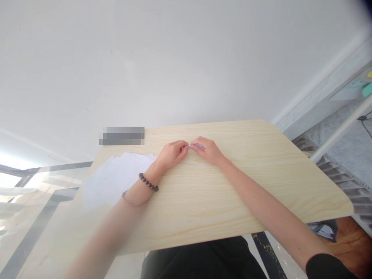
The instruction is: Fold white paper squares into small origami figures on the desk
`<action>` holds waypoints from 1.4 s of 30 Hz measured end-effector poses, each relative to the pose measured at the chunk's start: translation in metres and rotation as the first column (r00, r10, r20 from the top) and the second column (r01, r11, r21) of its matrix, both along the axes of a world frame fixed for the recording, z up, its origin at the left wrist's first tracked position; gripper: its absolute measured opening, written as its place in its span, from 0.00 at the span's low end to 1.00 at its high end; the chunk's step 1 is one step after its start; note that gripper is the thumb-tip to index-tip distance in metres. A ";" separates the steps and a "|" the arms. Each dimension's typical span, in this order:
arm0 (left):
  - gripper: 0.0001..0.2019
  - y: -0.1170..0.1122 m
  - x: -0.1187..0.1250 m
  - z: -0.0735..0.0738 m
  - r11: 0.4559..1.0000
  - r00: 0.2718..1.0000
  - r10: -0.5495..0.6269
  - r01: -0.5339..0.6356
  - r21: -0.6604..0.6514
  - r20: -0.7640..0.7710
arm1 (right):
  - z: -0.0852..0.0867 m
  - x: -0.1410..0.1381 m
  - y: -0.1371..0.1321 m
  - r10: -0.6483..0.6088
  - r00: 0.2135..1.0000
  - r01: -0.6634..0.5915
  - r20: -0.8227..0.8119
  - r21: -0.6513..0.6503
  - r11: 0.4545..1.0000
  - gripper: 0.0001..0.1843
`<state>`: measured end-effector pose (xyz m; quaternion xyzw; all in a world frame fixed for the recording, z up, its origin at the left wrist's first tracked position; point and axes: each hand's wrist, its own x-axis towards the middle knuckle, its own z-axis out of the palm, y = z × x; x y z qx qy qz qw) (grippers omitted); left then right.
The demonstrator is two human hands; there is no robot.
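Note:
A small piece of folded white paper [200, 147] is held between my two hands, just above or on the middle of the table. My left hand [173, 152] pinches its left end with thumb and fingertips. From the other side, my right hand [207, 149] is closed around it, and part of the paper shows under the fingers. The hands nearly touch at the fingertips. How the paper is folded is too small to tell. Loose sheets of white paper [113, 180] lie overlapping on the table to the left of my left forearm.
The light wooden table [279, 174] has rounded corners and stands against a white wall [186, 62]. A blurred-out grey object [122, 135] lies at its back left corner. A pale pole [340, 130] rises beyond the right edge. A dark plastic bag [324, 229] is below on the right.

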<state>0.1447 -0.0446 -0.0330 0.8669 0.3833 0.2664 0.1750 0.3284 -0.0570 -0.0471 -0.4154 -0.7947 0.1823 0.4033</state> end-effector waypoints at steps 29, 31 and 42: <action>0.10 0.003 0.001 -0.005 0.993 0.995 0.088 -0.084 -0.080 0.049 | 0.000 0.003 0.000 -0.083 0.997 0.083 0.008 -0.173 0.981 0.12; 0.10 0.003 0.001 -0.005 0.995 0.997 0.075 -0.073 -0.070 0.036 | -0.001 0.002 0.000 -0.072 0.997 0.075 0.023 -0.167 0.983 0.11; 0.09 0.003 0.003 -0.006 0.997 0.998 0.054 -0.053 -0.061 0.010 | -0.001 0.000 0.000 -0.051 0.993 0.064 0.103 -0.124 0.990 0.10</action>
